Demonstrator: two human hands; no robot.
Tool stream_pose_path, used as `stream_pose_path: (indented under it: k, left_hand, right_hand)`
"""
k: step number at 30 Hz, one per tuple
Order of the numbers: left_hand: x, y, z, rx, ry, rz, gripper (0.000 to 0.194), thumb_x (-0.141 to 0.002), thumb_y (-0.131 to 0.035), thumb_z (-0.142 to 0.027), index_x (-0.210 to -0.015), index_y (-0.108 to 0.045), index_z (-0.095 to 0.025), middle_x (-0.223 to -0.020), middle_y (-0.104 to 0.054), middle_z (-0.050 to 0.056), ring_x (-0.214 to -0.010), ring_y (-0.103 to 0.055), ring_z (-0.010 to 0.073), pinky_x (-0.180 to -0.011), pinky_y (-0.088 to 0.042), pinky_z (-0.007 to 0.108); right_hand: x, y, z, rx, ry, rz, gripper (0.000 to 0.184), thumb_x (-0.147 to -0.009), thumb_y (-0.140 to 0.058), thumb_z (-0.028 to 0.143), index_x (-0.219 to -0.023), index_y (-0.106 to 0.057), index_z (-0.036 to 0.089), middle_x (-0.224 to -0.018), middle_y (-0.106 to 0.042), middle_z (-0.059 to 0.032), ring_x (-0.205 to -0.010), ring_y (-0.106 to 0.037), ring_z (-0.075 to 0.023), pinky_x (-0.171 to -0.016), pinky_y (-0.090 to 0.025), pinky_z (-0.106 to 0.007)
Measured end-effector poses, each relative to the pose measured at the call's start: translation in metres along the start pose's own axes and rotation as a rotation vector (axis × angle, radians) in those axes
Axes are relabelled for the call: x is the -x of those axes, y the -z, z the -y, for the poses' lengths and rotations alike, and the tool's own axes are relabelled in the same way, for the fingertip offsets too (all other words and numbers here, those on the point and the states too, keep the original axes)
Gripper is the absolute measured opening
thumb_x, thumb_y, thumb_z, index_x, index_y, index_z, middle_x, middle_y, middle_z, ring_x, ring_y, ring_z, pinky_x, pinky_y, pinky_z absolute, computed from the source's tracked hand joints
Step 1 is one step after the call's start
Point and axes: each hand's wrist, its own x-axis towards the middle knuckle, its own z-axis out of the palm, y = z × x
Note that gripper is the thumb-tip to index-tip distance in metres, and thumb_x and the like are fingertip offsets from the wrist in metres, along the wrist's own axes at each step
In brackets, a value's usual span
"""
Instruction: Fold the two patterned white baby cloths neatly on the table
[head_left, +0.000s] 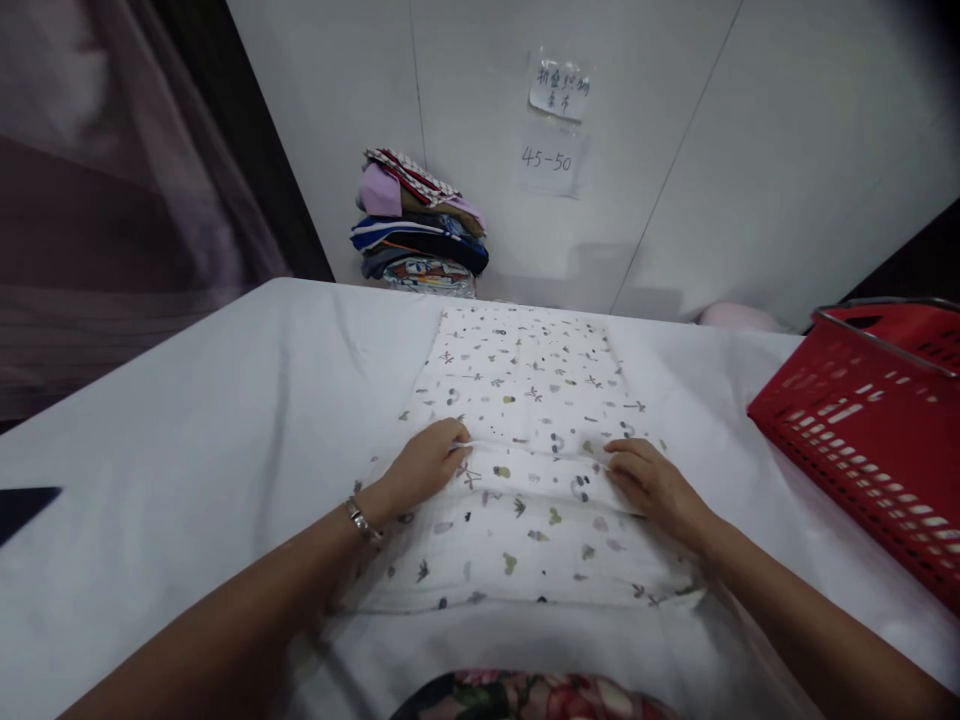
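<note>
The cloth (532, 540) is spread at frame centre, apparently part-folded: a raised edge is held across its middle, while the far part is left flat. The edge is pinched by the curled left hand (427, 462), angled in from lower left, and seemingly by the right hand (658, 492), from lower right.

Pale Panelled Wall (795, 140) Behind a White-Covered Table (187, 400)

Thin dark seams divide the wall into panels. Two handwritten paper notes (560, 92) hang on it, one above the other, the lower reading "45-50". At left, a dark upright strip (251, 140) borders a blurred mauve curtain (142, 200). The light is dim, with soft shadows low on the wall.
</note>
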Motion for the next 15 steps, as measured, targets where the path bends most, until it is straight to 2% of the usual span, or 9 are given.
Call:
stream_pose_path:
  k: [4,8,11,15]
  left_hand:
    - [-0.002,-0.005,0.003,-0.066,-0.047,0.034,0.012,-0.082,-0.042,-0.028,-0.076,-0.049,-0.019,-0.079,-0.056,0.004,-0.072,-0.050,0.0176,-0.063,-0.037,0.029]
    - [-0.005,-0.003,0.004,-0.120,-0.104,0.076,0.013,-0.082,-0.042,-0.027,-0.076,-0.049,-0.019,-0.077,-0.055,0.003,-0.072,-0.049,0.0179,-0.065,-0.037,0.030]
    - [-0.007,-0.003,0.006,-0.140,-0.143,0.087,0.012,-0.082,-0.041,-0.026,-0.077,-0.049,-0.019,-0.077,-0.054,0.003,-0.072,-0.048,0.0178,-0.068,-0.037,0.031]
    - [-0.009,-0.003,0.006,-0.159,-0.165,0.099,0.011,-0.080,-0.043,-0.027,-0.075,-0.048,-0.019,-0.076,-0.053,0.004,-0.073,-0.048,0.0185,-0.069,-0.036,0.032]
  right_hand:
    - [-0.002,0.003,0.004,-0.072,-0.113,0.004,0.017,-0.090,-0.037,0.029,-0.087,-0.052,0.023,-0.107,-0.058,-0.0076,-0.103,-0.053,-0.0223,-0.083,-0.046,-0.038]
    - [-0.006,0.006,0.007,-0.093,-0.220,0.071,0.017,-0.090,-0.035,0.031,-0.090,-0.051,0.024,-0.096,-0.061,-0.0038,-0.085,-0.058,-0.0193,-0.072,-0.045,-0.032]
    - [-0.010,0.008,0.007,-0.079,-0.261,0.162,0.017,-0.089,-0.036,0.031,-0.086,-0.050,0.023,-0.081,-0.061,-0.0014,-0.071,-0.055,-0.0171,-0.064,-0.042,-0.029]
    - [-0.015,0.007,0.005,0.040,-0.253,0.235,0.017,-0.087,-0.038,0.029,-0.075,-0.047,0.021,-0.077,-0.057,-0.0027,-0.068,-0.051,-0.0162,-0.061,-0.037,-0.027]
